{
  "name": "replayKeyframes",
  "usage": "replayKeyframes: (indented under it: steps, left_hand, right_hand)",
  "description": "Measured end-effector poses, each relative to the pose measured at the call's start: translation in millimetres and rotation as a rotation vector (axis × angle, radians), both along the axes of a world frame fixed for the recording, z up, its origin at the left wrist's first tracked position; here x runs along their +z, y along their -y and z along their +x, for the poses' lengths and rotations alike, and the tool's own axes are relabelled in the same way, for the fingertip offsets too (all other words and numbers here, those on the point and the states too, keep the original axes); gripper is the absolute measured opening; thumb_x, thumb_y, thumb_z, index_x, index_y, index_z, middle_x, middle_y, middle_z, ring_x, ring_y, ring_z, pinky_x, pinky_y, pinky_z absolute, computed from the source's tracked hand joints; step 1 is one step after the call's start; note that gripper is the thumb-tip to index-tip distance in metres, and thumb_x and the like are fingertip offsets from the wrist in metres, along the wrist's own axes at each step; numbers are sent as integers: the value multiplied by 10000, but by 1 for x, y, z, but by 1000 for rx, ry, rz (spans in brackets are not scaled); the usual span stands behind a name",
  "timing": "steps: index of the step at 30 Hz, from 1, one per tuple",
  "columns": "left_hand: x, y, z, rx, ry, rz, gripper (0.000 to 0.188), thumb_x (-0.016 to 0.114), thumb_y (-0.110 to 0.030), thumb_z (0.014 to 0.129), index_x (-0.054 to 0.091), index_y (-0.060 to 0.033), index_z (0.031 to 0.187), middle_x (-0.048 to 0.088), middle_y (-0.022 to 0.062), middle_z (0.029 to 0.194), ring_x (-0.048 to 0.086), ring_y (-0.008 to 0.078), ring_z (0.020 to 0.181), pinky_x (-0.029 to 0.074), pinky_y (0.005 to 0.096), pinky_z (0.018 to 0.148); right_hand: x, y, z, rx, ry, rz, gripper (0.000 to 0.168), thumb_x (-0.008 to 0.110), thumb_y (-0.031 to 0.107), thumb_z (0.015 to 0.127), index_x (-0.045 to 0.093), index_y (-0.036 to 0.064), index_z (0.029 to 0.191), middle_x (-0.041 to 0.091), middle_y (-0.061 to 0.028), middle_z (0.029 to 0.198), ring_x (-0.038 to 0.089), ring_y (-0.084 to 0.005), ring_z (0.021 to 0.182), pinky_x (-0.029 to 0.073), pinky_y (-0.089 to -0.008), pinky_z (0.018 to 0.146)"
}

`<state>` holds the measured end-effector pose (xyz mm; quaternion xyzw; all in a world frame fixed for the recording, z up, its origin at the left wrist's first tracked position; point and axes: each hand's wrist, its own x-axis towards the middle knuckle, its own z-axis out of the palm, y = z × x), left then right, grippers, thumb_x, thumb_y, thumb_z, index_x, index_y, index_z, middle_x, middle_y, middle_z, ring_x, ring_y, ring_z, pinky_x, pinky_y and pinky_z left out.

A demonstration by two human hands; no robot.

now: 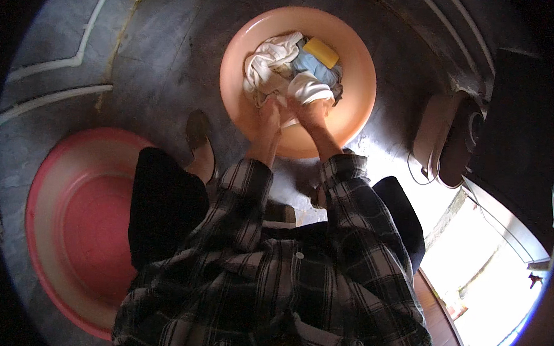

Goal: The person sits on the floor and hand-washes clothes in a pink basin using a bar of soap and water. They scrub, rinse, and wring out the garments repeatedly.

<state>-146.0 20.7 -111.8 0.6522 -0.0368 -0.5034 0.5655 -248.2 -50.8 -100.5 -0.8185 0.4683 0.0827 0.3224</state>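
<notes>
Both of my hands reach into an orange plastic basin (pixel 359 88) on the floor in front of me. White fabric (pixel 268 63) lies bunched at the basin's left, and my left hand (pixel 270 110) grips the near end of it. My right hand (pixel 310 110) is closed on a white cloth (pixel 310 87), which bulges up over its fingers. The fingertips of both hands are partly hidden in the fabric. Beyond my right hand lies light blue fabric (pixel 315 68), with a yellow rectangular block (pixel 321 52) resting on top of it.
A large pink basin (pixel 94 220) stands at my left, partly behind my knee. White pipes (pixel 54 66) run along the upper left. A brownish container with a wire handle (pixel 434 129) is at the right, beside a dark surface (pixel 515 137). Bright light enters at the lower right.
</notes>
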Motion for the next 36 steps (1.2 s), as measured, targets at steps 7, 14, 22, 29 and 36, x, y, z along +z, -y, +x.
replayKeyframes:
  steps: [7,14,22,29,36]
  left_hand:
    - [-50,-3,25,108,-469,-82,430,382,-265,958,457,39,1253,495,105,1223,487,206,1092,382,317,952]
    - [-13,11,24,-61,-144,-223,411,428,-246,942,472,38,1235,483,125,1262,445,216,1163,307,318,1014]
    - [-34,-27,38,-267,135,8,385,436,-270,938,483,-1,1210,535,84,1149,505,184,1042,413,304,901]
    - [-81,-8,14,295,-569,170,459,446,-414,918,467,-49,1197,528,75,1088,516,183,987,482,328,789]
    - [-73,-7,0,255,-885,-223,542,474,-549,862,511,-80,1129,569,61,998,575,203,871,514,326,733]
  right_hand:
    - [-60,-38,20,-92,61,68,368,480,315,875,548,110,1173,546,-160,1191,510,-304,1108,375,-428,937]
    - [-107,-27,26,289,-534,-355,503,458,409,868,450,100,1265,472,-129,1269,427,-301,1189,299,-434,1006]
    - [-51,-29,52,8,-31,-364,330,513,413,794,665,132,878,621,-108,867,570,-297,857,420,-395,772]
    - [-53,-9,63,0,-56,203,434,524,489,792,646,80,870,640,-81,848,595,-257,820,451,-378,757]
    - [8,-9,32,-571,548,746,284,653,255,769,630,30,942,642,-82,889,600,-197,857,474,-298,767]
